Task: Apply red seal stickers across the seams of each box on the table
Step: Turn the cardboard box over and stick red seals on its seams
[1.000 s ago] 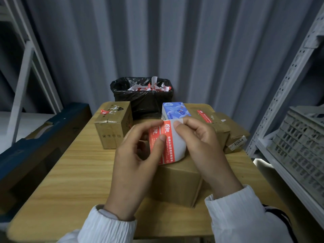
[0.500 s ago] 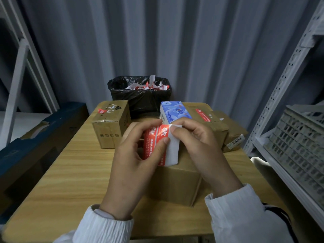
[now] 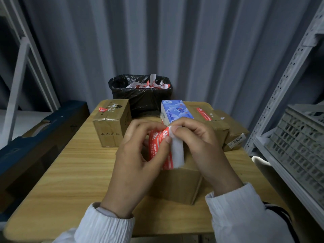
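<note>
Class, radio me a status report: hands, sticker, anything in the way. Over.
Left hand pinches red seal sticker, right hand pinches its white backing. Sticker not yet on brown box below. Hands hide seam.

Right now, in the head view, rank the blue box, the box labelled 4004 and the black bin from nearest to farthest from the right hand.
1. Blue box, just behind the right hand.
2. Box labelled 4004, off to the right.
3. Black bin, farthest back, to the left.
</note>
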